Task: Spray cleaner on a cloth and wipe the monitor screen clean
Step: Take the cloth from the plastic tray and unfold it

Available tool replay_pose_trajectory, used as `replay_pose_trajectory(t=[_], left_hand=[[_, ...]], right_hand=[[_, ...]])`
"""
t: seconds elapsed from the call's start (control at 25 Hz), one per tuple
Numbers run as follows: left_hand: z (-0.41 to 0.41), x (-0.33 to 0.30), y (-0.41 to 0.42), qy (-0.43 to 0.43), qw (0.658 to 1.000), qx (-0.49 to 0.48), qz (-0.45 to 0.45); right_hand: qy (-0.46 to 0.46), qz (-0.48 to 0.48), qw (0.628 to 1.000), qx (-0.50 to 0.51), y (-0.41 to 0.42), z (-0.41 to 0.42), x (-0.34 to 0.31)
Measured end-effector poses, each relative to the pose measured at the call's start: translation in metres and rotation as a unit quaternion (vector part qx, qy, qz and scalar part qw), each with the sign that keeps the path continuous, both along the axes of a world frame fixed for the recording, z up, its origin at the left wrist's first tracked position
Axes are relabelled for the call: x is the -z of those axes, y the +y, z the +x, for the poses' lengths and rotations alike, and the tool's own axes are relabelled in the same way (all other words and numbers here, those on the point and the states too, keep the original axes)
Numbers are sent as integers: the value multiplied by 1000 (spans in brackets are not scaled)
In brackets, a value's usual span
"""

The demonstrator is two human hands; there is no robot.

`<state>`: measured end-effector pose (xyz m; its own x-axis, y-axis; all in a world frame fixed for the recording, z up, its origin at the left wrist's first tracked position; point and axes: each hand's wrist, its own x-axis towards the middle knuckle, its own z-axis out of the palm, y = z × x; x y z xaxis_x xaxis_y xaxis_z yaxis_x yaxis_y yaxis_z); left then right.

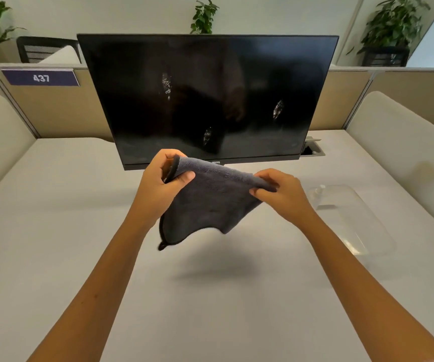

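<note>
Head view. Monitor [208, 100] stands upright at the far middle of the pale desk [67, 231], screen dark, with three whitish smear patches [166, 84] on the glass: one upper left of centre, one at right, one low near centre. Small logo on the bottom bezel [215, 162], appears mirrored; it seems to read "BenQ", not sharp enough to be certain. Purple tag [41, 78] on the partition at left carries white digits, also mirrored, apparently "437".

Cloth [210, 202]: dark grey, plush, dark stitched edge. Held in the air above the desk, in front of and below the monitor's lower edge, not touching the screen. Its shadow falls on the desk beneath.

Left hand [163, 184] is closed on the cloth's upper left corner, thumb on the near face, fingers curled behind. Right hand [281, 194] pinches the upper right edge between thumb and fingertips. Cloth spans between the two hands and hangs below them, lower left corner drooping lowest.

Clear plastic tray [362, 226] lies on the desk just right of the right hand; a clear item rests inside, too faint to identify.

Potted plants [393, 24] stand behind the partition.
</note>
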<state>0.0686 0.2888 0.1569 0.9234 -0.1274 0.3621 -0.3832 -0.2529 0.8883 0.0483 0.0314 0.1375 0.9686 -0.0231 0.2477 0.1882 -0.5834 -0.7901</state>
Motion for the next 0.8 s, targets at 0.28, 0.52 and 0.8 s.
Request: replay_pose_trajectory(t=[0.28, 0.52, 0.8], left_hand=[[-19, 40, 12, 68, 997, 11, 42], [-24, 79, 7, 203, 979, 31, 0], [-3, 150, -15, 287, 940, -89, 164]], right_hand=[[29, 38, 999, -17, -14, -9, 9], [139, 53, 987, -63, -29, -8, 28], [243, -11, 970, 5, -10, 14, 112]])
